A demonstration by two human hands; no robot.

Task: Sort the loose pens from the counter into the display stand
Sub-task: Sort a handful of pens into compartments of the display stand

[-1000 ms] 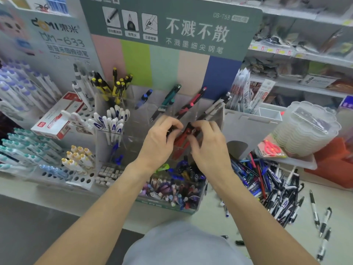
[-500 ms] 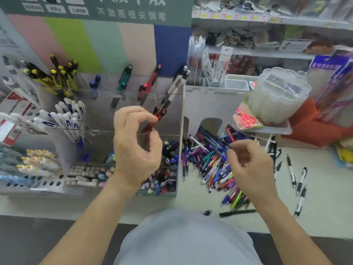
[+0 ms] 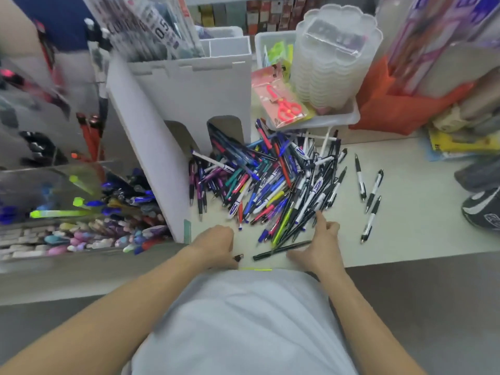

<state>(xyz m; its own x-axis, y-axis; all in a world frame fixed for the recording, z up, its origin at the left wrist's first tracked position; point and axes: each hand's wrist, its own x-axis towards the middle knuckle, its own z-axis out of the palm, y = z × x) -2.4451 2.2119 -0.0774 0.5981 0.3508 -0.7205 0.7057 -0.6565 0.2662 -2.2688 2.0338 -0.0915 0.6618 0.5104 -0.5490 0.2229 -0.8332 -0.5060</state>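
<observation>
A heap of loose pens [image 3: 270, 182] in many colours lies on the pale counter [image 3: 405, 226]. The clear display stand [image 3: 89, 169] at the left is blurred and holds upright pens. My left hand [image 3: 213, 246] is curled near the counter's front edge, its fingertips touching a small dark pen piece [image 3: 238, 257]; a grip on it does not show. My right hand [image 3: 319, 243] hovers with fingers apart over a black pen [image 3: 281, 249] that lies alone in front of the heap.
A white cardboard stand [image 3: 186, 104] rises between the clear stand and the heap. Three black-and-white pens [image 3: 372, 196] lie apart to the right. A white tray [image 3: 341, 119] with stacked plastic lids and pink scissors [image 3: 284, 104] sits behind the heap.
Both hands left the display stand and dropped to the front of the counter. My view swung down and to the right, onto the pen heap.
</observation>
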